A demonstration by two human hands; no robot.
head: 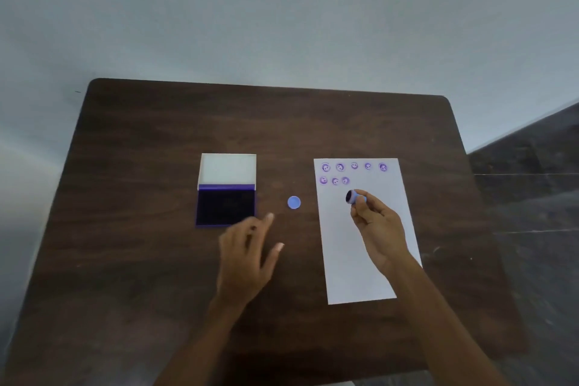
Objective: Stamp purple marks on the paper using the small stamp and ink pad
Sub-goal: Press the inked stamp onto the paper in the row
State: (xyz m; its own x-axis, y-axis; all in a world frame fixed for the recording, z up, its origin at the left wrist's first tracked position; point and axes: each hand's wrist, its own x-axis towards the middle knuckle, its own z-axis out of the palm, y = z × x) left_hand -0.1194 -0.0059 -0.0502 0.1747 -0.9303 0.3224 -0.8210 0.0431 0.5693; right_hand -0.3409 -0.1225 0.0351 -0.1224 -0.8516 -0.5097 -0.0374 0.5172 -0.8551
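The left hand (247,257) hovers spread and empty while the right hand (374,222) pinches the small stamp (353,196) above the paper (360,260) (eight purple marks (340,167) done, most of the sheet bare).

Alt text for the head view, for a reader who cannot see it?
The right hand holds a small stamp above a white paper bearing eight purple marks. The left hand hovers near an open ink pad on a dark wooden table.

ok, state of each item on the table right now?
ink pad: lid open, pad exposed
stamp: held in right hand, tilted, off the paper
stamp cap: off, lying on table
paper: flat, eight purple marks near the top
left hand: empty, fingers spread
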